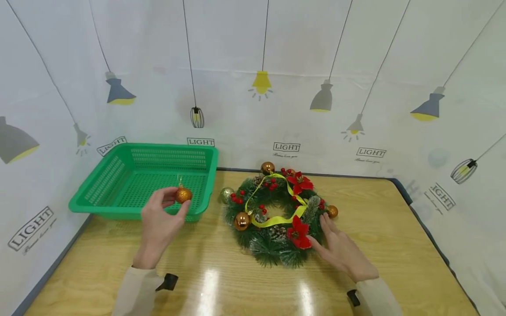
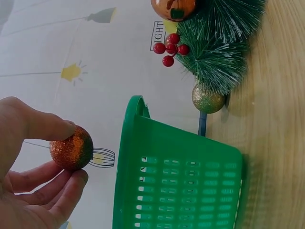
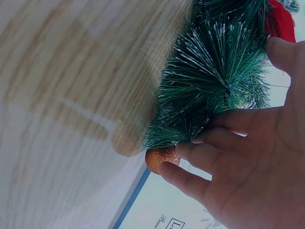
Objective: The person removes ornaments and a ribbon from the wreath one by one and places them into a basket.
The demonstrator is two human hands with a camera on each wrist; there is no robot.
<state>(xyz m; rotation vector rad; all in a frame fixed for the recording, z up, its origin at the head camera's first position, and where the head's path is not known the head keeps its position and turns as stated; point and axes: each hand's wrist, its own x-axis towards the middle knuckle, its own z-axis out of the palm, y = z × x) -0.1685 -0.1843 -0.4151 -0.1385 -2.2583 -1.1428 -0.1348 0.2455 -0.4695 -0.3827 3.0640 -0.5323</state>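
A glittery orange bauble (image 1: 183, 195) with a thin gold loop is pinched between the thumb and fingers of my left hand (image 1: 161, 219), over the near right side of the green basket (image 1: 211, 175). The left wrist view shows the same bauble (image 2: 72, 149) close up. My right hand (image 1: 343, 250) touches the right side of a green wreath (image 1: 266, 250), its fingers fairly straight. In the right wrist view, those fingertips lie by the needles and a glittery orange bauble (image 3: 162, 159). Red flowers (image 1: 299, 232), a yellow ribbon (image 1: 272, 222) and a shiny copper bauble (image 1: 241, 221) sit on the wreath.
A gold bauble (image 1: 227, 194) hangs at the wreath's left edge, near the basket. The wooden table (image 1: 237, 285) meets a white cloth backdrop (image 1: 237, 109) printed with lamps, behind and at both sides.
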